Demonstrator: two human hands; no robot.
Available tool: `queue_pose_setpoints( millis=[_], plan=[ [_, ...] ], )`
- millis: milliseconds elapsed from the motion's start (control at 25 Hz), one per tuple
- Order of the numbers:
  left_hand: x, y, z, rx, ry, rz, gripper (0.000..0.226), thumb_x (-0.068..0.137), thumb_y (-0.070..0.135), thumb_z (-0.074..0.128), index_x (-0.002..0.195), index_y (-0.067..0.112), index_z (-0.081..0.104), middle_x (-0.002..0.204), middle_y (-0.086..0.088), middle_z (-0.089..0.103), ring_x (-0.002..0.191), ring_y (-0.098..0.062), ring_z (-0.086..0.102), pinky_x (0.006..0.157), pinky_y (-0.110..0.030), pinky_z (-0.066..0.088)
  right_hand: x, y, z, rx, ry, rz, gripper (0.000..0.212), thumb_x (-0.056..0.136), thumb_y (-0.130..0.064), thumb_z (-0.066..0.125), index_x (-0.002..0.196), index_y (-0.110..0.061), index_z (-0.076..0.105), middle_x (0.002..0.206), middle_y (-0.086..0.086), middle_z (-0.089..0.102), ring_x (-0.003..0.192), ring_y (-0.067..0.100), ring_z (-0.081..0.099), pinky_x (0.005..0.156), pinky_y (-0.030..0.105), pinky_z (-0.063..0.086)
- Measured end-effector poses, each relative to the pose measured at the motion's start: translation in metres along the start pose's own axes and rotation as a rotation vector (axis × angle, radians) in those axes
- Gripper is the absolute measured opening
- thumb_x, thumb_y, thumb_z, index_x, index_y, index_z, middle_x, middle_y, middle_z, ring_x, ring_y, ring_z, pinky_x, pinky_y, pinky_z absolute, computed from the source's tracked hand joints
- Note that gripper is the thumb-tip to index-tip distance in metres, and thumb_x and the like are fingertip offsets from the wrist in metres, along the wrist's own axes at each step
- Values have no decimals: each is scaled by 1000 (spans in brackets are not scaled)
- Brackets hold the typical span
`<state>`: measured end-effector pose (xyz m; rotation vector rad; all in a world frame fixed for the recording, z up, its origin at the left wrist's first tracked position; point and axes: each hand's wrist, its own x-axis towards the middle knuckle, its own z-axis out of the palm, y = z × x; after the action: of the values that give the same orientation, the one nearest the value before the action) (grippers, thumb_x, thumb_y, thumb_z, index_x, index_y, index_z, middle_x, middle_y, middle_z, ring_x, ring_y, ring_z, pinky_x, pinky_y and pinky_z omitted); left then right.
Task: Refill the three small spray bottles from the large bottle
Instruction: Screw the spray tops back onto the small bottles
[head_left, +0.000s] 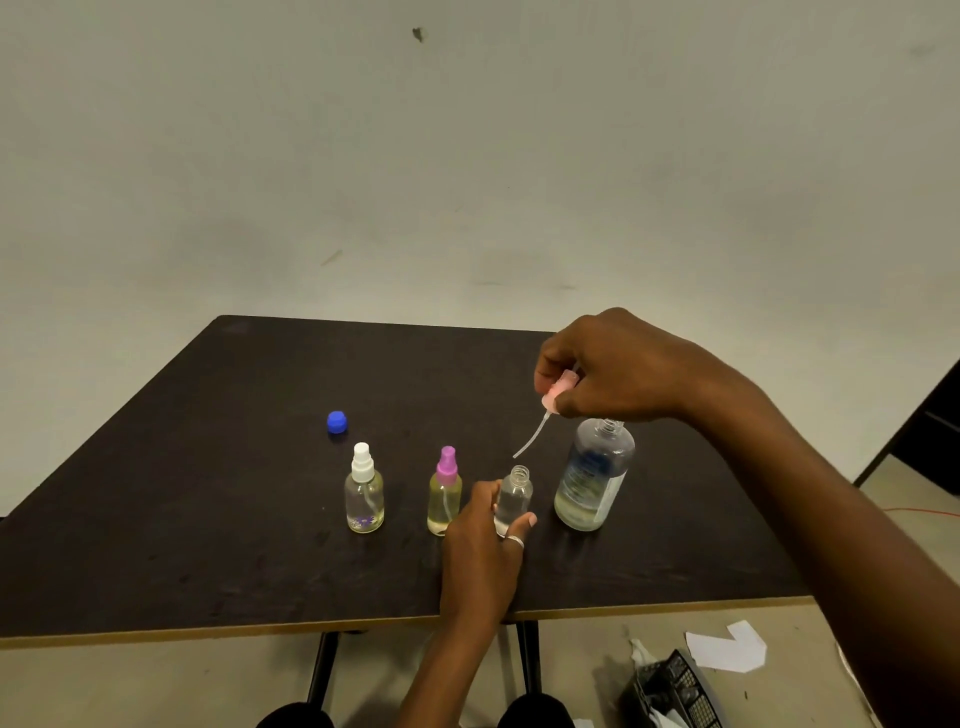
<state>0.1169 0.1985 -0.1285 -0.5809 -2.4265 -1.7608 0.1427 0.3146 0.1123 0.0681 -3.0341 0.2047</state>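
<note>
Steady the open small bottle (517, 496), gripped by the left hand (480, 556) on the table (260, 545) beside the large bottle (592, 478); guide the pink spray head (553, 395), pinched in the right hand (623, 369), straight above its neck.

dark table (260, 519) | blue cap (336, 422) | white sprayer (362, 462) | purple sprayer (447, 464) | pink sprayer (558, 389)

1. Large bottle (595, 475): label blurred; we cannot read it.
2. Small open bottle (517, 493): base behind left hand (480, 551).
3. Black basket (675, 691), 5 o'clock: cut by edge.
</note>
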Motion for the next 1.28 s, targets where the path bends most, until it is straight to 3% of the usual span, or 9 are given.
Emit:
queue_pose_setpoints(
  millis=[240, 440, 640, 800, 1000, 1280],
  plan=[
    [0, -1, 0, -11, 8, 5, 35, 84, 30, 76, 113, 29, 56, 103, 13, 69, 90, -2, 65, 78, -23, 56, 8, -1, 21, -97, -19, -26, 15, 77, -11, 68, 85, -22, 73, 87, -9, 70, 77, 10, 63, 66, 19, 49],
    [0, -3, 0, -42, 7, -9, 34, 83, 30, 77, 109, 35, 56, 99, 16, 69, 89, 1, 65, 77, -23, 56, 16, -4, 48, -110, -84, -61, 19, 79, -6, 65, 88, -20, 74, 90, -7, 71, 81, 11, 64, 74, 26, 55],
    [-1, -3, -1, -50, 13, 7, 33, 84, 31, 76, 109, 35, 55, 98, 16, 67, 90, 1, 64, 78, -26, 57, 18, 2, 74, -77, -150, -117, 22, 80, -2, 65, 93, -17, 75, 95, -5, 71, 84, 8, 64, 72, 17, 46],
    [-1, -4, -2, -63, 20, 45, 32, 85, 27, 76, 112, 26, 58, 98, 12, 68, 89, -2, 65, 77, -29, 57, 18, 7, 84, -58, -152, -137, 24, 81, -2, 68, 98, -17, 75, 99, -5, 71, 85, 5, 62, 77, 17, 49],
    [-2, -3, -3, -81, 16, 57, 31, 86, 27, 75, 111, 24, 58, 98, 10, 69, 90, -4, 66, 77, -31, 57, 17, 11, 87, -58, -161, -148, 21, 81, -5, 70, 97, -19, 74, 97, -7, 70, 79, 2, 58, 71, 10, 41],
    [-1, -6, -2, -64, 21, 54, 31, 85, 30, 75, 108, 32, 55, 96, 14, 68, 88, 1, 65, 75, -28, 57, 18, 10, 93, -82, -161, -115, 13, 84, -14, 70, 95, -18, 73, 91, -6, 70, 78, 7, 62, 74, 22, 52]
  ],
)
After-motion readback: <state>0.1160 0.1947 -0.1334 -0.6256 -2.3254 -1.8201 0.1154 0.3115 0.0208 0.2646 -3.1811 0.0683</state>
